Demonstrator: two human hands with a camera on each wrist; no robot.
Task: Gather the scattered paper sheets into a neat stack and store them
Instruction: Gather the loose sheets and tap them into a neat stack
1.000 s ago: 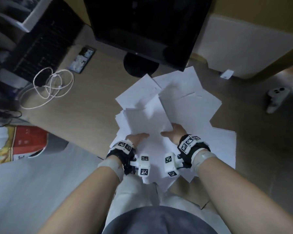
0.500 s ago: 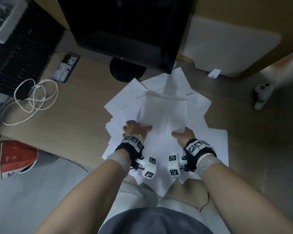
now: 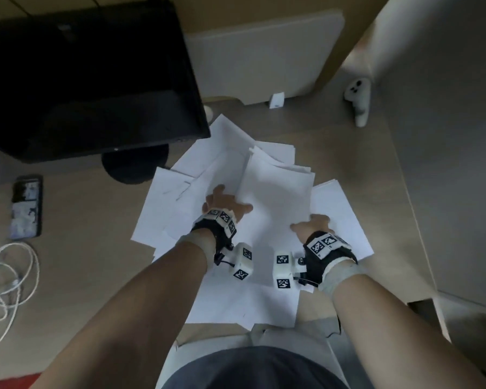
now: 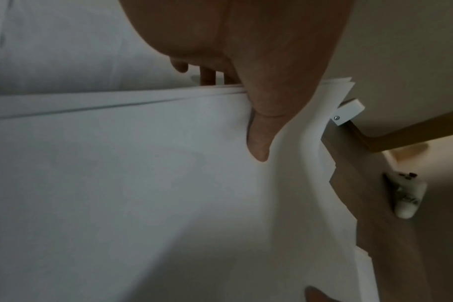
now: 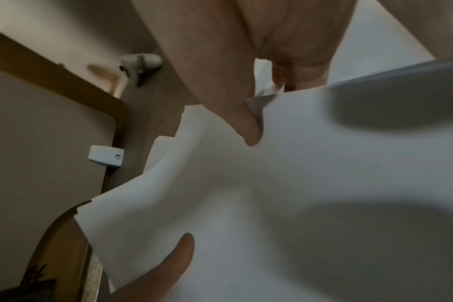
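Note:
Several white paper sheets (image 3: 180,209) lie fanned out on the wooden desk (image 3: 82,248) in front of me. A gathered bundle of sheets (image 3: 275,192) sits on top of the spread, held between both hands. My left hand (image 3: 227,202) grips its left edge. In the left wrist view the thumb (image 4: 259,143) presses on top and the fingers go under the bundle (image 4: 117,183). My right hand (image 3: 310,224) grips the near right edge the same way, with its thumb (image 5: 248,130) on top of the bundle (image 5: 272,194), which bows between the hands.
A black monitor (image 3: 90,80) stands at the back left, its round foot touching the papers. A phone (image 3: 26,206) and a coiled white cable (image 3: 6,282) lie at the left. At the back right are a white controller (image 3: 358,99) and a small white bracket (image 3: 277,100). The desk's edge runs down the right.
Both hands have moved forward and a little apart along the bundle's sides. The gathered sheets now lie more squared and angled to the right. My head view has shifted right.

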